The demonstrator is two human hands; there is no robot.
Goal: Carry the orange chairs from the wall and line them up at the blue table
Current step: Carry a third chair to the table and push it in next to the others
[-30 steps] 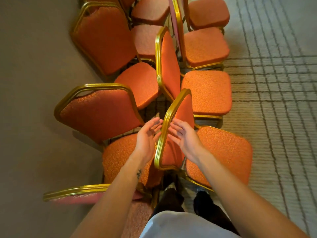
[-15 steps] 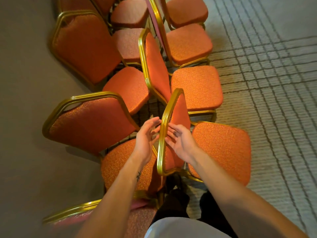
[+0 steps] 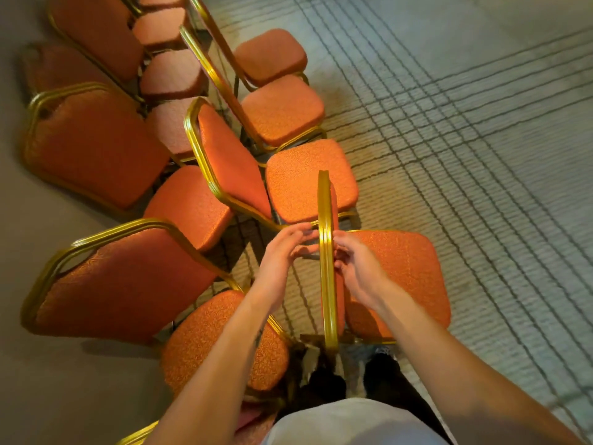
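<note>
So the person is standing right over the nearest chair (image 3: pixel 401 277), looking down on its gold backrest rail (image 3: pixel 327 284) edge-on, and that rail is running straight up between the two hands. The left hand (image 3: pixel 279 252) is sitting just left of the rail with its fingers (image 3: pixel 298 231) stretched out fairly straight, tips reaching right up to the gold tube, not wrapped around anything. The right hand (image 3: pixel 356 271) is sitting just on the other side, fingers partly curled in beside the rail, but it's all blurry there, so it's honestly impossible to tell whether it's actually gripping or just brushing it. That chair's orange seat is lying out past the right hand, on the side away from the left one. Beyond the fingertips and off past the left hand, the other orange chairs (image 3: pixel 122 284) are crowding together in two rough rows, backs leaning every which way. At least nine seat cushions are showing in all, though the far ones are packing too tight and blurry for a firm count. The striped carpet (image 3: pixel 449 155) is spreading out past the right hand, and two dark shoes (image 3: pixel 324 387) are poking out below the wrists.
</note>
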